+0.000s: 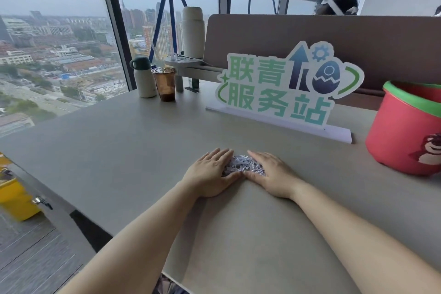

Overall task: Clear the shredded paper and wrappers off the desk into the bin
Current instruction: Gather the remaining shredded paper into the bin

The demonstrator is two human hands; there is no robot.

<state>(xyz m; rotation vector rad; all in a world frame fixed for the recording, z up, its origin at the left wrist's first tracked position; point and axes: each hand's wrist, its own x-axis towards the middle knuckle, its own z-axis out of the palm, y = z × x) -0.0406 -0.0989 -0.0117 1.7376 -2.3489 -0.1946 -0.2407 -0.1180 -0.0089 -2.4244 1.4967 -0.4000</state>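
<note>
A small heap of white shredded paper [243, 165] lies on the grey desk [133, 150], just in front of the standing sign. My left hand [211, 175] rests flat on the desk against the heap's left side, fingers together. My right hand [273, 174] lies flat against its right side, and the two thumbs nearly meet at the near edge of the heap. Both hands cup the paper between them without lifting it. The red bin with a green rim [405, 136] stands on the desk at the far right. No wrappers show.
A white and green cut-out sign [286, 86] stands behind the heap. A white flask [143, 79] and a brown plastic cup [164, 83] stand at the back left by the window. A brown partition [286, 36] runs along the back. A yellow box [16, 198] sits on the floor at left.
</note>
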